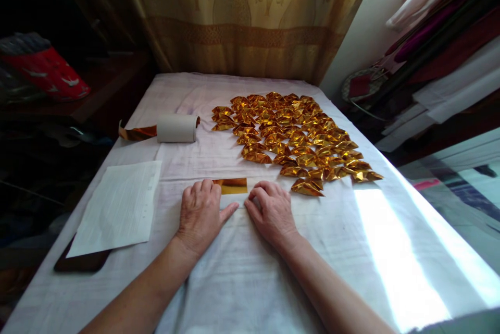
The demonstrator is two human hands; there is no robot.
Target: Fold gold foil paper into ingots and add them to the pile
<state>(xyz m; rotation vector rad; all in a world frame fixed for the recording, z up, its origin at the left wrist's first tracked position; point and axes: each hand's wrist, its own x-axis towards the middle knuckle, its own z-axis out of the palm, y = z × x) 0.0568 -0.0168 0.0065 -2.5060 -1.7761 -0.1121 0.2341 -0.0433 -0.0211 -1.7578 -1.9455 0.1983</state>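
A gold foil paper [234, 186] lies on the cloth-covered table in front of me, its white underside showing along the near edge as a folded strip. My left hand [201, 211] rests over the left end of this paper, fingers bent down together and thumb stretched along the white strip. At the right end my right hand [272, 211] is closed, with thumb and forefinger at the paper's edge. Beyond and to the right stand many folded gold foil ingots [299, 133] in slanting rows; the closest ingot [308, 186] sits just past my right hand.
A white roll with gold foil inside [176, 129] lies at the back left, a foil tail sticking out. Nearer, a printed white sheet [117, 203] partly covers a dark flat object [84, 262]. A curtain [250, 26] hangs behind the table [332, 271]; hanging clothes [449, 63] are at right.
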